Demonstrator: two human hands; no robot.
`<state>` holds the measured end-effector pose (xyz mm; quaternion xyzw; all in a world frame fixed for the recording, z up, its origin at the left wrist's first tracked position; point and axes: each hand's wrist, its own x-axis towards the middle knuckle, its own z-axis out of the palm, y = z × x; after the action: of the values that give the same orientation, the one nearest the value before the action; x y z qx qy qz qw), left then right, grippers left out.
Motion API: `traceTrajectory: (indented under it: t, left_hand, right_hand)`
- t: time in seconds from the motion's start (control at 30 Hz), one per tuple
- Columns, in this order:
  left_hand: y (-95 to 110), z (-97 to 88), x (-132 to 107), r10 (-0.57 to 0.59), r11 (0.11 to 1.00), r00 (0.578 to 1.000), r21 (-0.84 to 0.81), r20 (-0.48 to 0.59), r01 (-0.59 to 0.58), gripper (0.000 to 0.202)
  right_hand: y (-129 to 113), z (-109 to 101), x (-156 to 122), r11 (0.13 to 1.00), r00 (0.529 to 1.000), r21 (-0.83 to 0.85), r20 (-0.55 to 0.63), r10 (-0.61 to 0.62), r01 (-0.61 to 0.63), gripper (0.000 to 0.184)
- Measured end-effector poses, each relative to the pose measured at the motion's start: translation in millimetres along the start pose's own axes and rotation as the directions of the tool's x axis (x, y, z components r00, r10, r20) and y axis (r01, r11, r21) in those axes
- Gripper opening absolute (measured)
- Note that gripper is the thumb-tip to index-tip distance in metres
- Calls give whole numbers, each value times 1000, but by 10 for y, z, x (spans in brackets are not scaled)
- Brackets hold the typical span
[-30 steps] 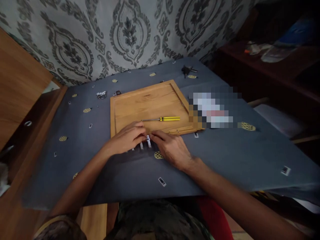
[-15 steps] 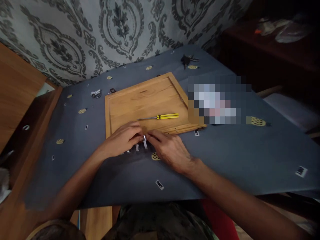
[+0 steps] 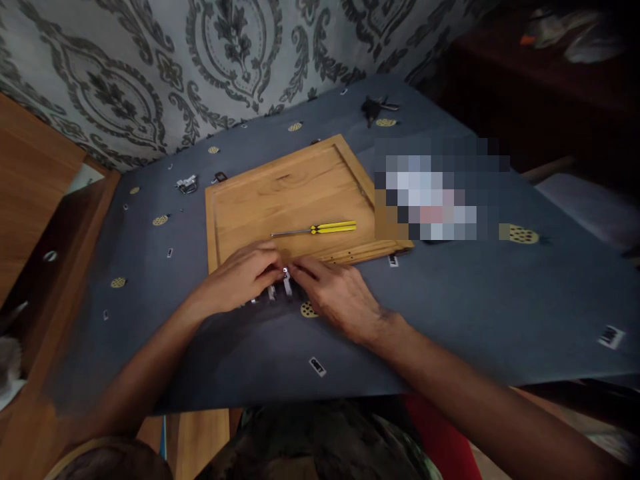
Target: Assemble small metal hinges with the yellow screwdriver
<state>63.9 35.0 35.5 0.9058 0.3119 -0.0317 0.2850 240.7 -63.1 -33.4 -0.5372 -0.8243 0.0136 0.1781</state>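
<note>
At the near edge of a wooden panel [image 3: 280, 190] with a raised border, my two hands meet. My left hand [image 3: 250, 270] is closed, its fingertips pinched at a small shiny metal fitting [image 3: 287, 283]. From the other side my right hand [image 3: 340, 293] is closed on the same fitting with thumb and forefinger. Its upper end is partly hidden by the fingers. Another metal fitting [image 3: 271, 292] shows just left of it, below my left hand. A screwdriver [image 3: 325, 229] with a yellow and black handle lies on the panel, its tip pointing left.
The panel rests on a table with a dark blue cloth [image 3: 225, 367]. Small metal parts [image 3: 187, 184] lie at the back left, and a bunch of keys [image 3: 379, 109] at the back. A blurred-out object [image 3: 425, 193] sits right of the panel. Patterned wallpaper [image 3: 233, 47] rises behind.
The view has shifted slightly. Both hands stay at the panel's near edge around the same metal fitting, and the screwdriver lies as before.
</note>
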Motion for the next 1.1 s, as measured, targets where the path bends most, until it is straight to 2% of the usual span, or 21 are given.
traceTrajectory:
  t: [0.17,0.5,0.67,0.97,1.1]
  left_hand:
    - [6,-7,30,-34,999,999,-5,14,34,14]
    - [-69,54,54,-49,992,997,-121,-57,41,13]
    - [-94,59,70,-63,982,997,-178,-35,56,14]
    - [-156,59,86,-39,985,999,-170,-13,36,9]
    - [-155,71,71,-22,986,998,-166,-54,13,10]
  right_hand:
    - [0,-7,8,1000,1000,12,22,12,-13,30]
    - [-7,9,2,1000,1000,18,-13,22,-22,35]
    - [-9,27,3,1000,999,4,-25,24,-24,34]
    - [-13,-17,11,1000,1000,-11,3,23,-23,35]
    - [-10,1,15,1000,999,5,-15,29,-29,34]
